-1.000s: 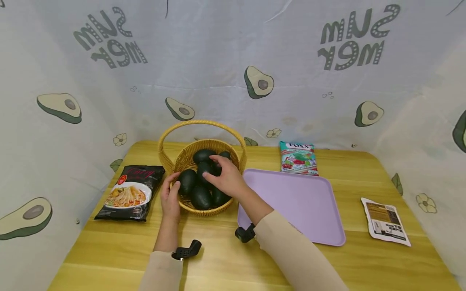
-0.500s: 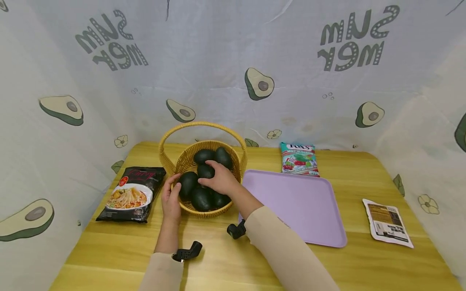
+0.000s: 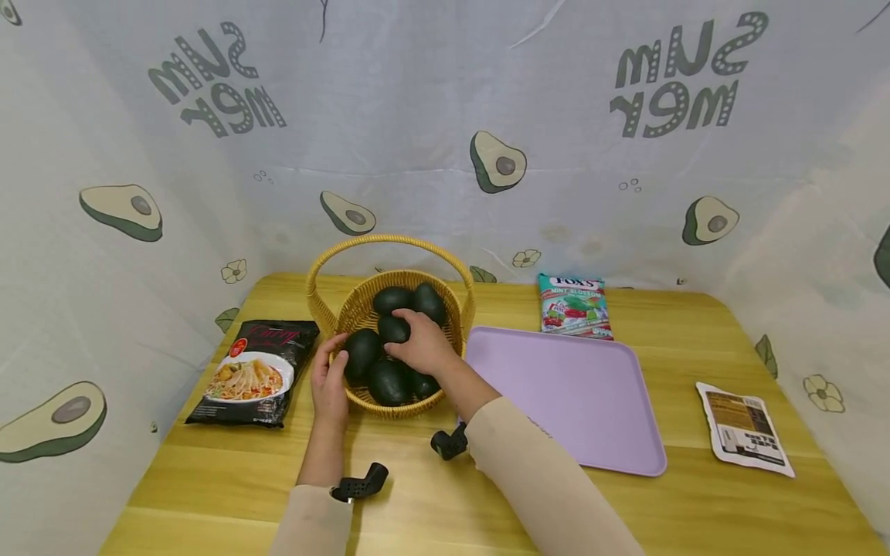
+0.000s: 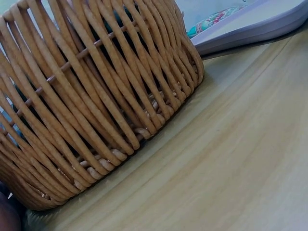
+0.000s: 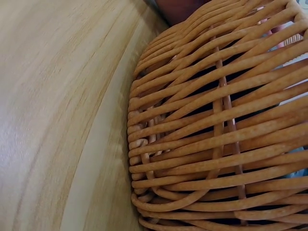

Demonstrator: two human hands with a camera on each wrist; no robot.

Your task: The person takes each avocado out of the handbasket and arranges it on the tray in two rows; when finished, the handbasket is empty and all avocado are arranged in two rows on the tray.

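Observation:
A yellow wicker basket (image 3: 399, 411) with an arched handle holds several dark green avocados, among them a left one (image 3: 362, 354), a front one (image 3: 389, 382) and a back right one (image 3: 429, 303). My left hand (image 3: 330, 390) grips the basket's left rim, thumb near the left avocado. Reaching in from the right, my right hand (image 3: 426, 345) holds the middle avocado (image 3: 393, 328) between thumb and fingers; the hand hides part of it. The left wrist view shows the woven basket wall (image 4: 91, 91) close up, and the right wrist view shows the same wall (image 5: 216, 130).
Right of the basket lies a lilac tray (image 3: 570, 394). Behind it is a Fox's candy bag (image 3: 575, 306). A black noodle packet (image 3: 253, 374) lies left of the basket, and a white-and-brown pouch (image 3: 745, 429) sits at the far right of the wooden table (image 3: 681, 340).
My right hand has drawn down and a little left from the back of the basket onto the middle avocado, uncovering the back right one. My left hand stays at the rim.

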